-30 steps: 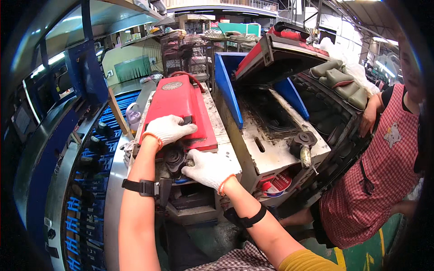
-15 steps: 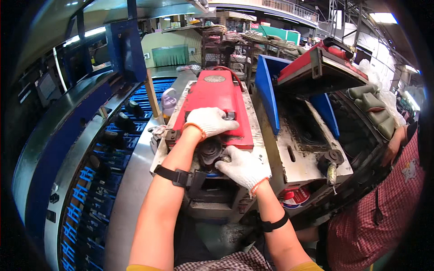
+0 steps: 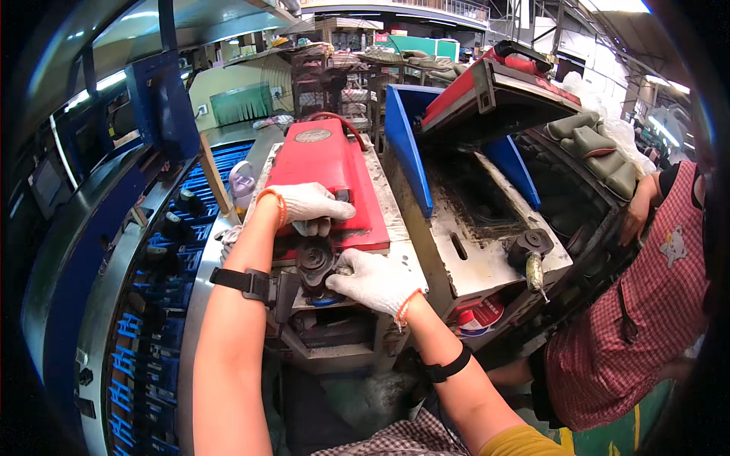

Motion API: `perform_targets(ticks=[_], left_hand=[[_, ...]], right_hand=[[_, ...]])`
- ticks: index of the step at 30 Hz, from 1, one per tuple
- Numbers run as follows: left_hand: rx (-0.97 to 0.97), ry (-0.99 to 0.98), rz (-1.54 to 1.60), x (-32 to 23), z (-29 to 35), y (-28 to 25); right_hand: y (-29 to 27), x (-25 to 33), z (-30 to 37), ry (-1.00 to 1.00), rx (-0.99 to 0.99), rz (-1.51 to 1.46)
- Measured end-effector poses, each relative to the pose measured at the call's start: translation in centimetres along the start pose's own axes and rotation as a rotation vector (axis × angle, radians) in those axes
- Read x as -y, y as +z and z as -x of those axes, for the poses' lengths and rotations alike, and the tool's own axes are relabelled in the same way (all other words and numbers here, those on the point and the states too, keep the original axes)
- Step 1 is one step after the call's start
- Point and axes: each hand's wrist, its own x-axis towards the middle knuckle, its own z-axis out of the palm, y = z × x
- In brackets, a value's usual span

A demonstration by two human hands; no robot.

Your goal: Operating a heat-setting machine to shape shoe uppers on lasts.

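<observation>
Left gloved hand [image 3: 310,207]: fingers bent, on red press lid [image 3: 315,161]. Right gloved hand [image 3: 374,280]: fingers bent, at round black latch [image 3: 314,260] below left hand. Whether either pinches: cannot tell.

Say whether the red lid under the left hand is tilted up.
No, the red lid under the left hand lies flat, while the neighbouring lid stands tilted up.
</observation>
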Motion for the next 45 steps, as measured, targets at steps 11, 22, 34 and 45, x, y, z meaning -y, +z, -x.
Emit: perform_targets(ticks=[11, 22, 34, 45], left_hand=[[-0.073, -0.011, 0.134, -0.6, -0.4, 0.0], [-0.050, -0.006, 0.155, -1.9, 0.0, 1.3], [-0.066, -0.027, 0.014, -1.0, 0.2, 0.0], [-0.074, -0.047, -0.016, -1.1, -0.6, 0.5]], right_hand=[[0.0, -2.4, -1.7, -0.088, 0.097, -0.232], [0.1, -2.8, -0.7, -0.088, 0.097, -0.355], [-0.1, -2.4, -2.4, -0.023, 0.314, -0.398], [-0.7, -1.0, -1.7, -0.043, 0.130, 0.049]])
